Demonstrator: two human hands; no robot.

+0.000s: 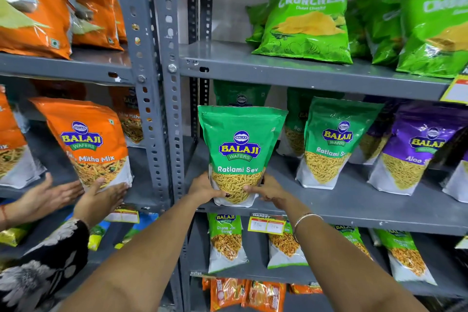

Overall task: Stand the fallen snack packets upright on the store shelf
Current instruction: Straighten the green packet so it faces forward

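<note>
A green Ratlami Sev packet stands upright at the front left of the middle grey shelf. My left hand grips its lower left side and my right hand grips its lower right side. A second green Ratlami Sev packet stands upright to its right, with more green packets behind. A purple Aloo Sev packet stands further right.
Another person's two hands steady an orange Mitha Mix packet on the left bay. A perforated grey upright post divides the bays. Green Crunchem bags sit on the shelf above. Small packets hang below beside a price tag.
</note>
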